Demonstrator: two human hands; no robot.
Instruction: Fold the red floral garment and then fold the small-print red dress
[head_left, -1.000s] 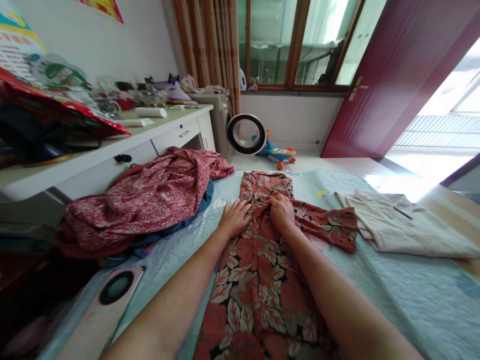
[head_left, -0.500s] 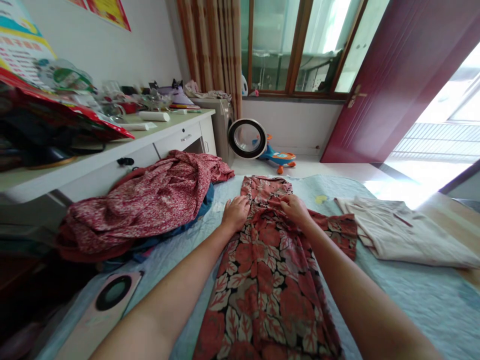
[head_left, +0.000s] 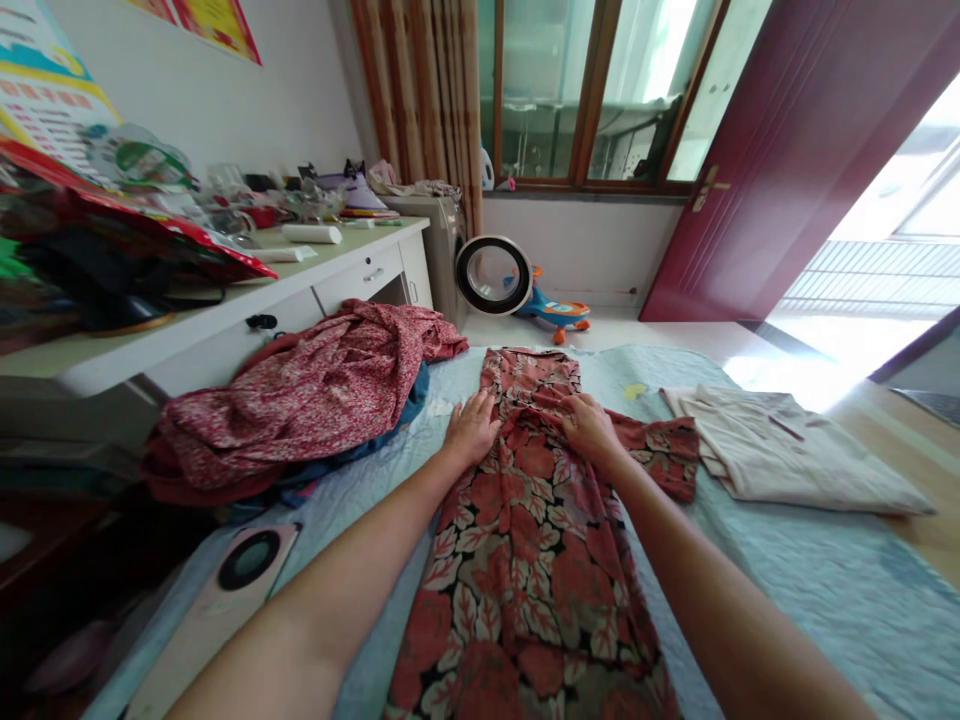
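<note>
A red and black leaf-patterned dress (head_left: 555,540) lies lengthwise on the bed before me, a sleeve (head_left: 664,450) sticking out to the right. My left hand (head_left: 472,428) rests on its left edge, fingers stretched out flat over the cloth. On the other side, my right hand (head_left: 591,428) has its fingers bent onto the fabric, the thumb side against a crease. That crease runs across the dress between both hands. Fingertips of the right hand are partly hidden.
Left, a pile of red patterned clothes (head_left: 300,400) lies by a white desk (head_left: 300,305) crowded with items. A phone-like pale object (head_left: 217,610) is near my left forearm. Folded beige clothing (head_left: 795,450) lies right. Beyond stand a washing machine with its door (head_left: 495,275) ajar and a blue toy (head_left: 555,312).
The view has shifted slightly. Both hands stay at nearly the same place on the dress, and the right hand's fingers look a little flatter.
</note>
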